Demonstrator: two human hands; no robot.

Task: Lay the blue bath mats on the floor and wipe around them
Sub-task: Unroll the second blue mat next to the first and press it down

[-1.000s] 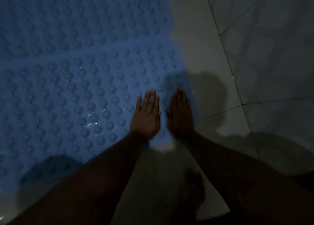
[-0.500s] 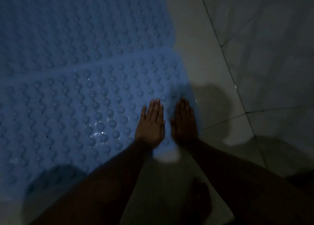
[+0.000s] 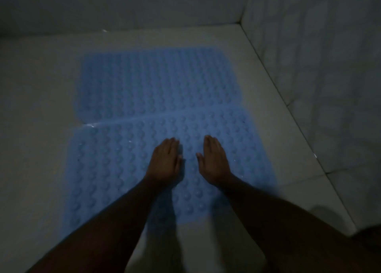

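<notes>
Floor [image 3: 37, 128] of pale tile, meeting tiled walls [image 3: 319, 76] at the far right corner. Two blue bath mats lie flat on it: the far mat [image 3: 156, 82] and the near mat [image 3: 115, 165], their long edges touching or slightly overlapping at a wet seam. A second ago only the near mat's right edge filled the view; now both mats show whole. Left hand [image 3: 165, 161] and right hand [image 3: 214, 159] rest palm-down on the near mat, fingers extended, holding nothing. Earlier they lay close together at the mat's right edge; now they sit farther apart, nearer its middle.
</notes>
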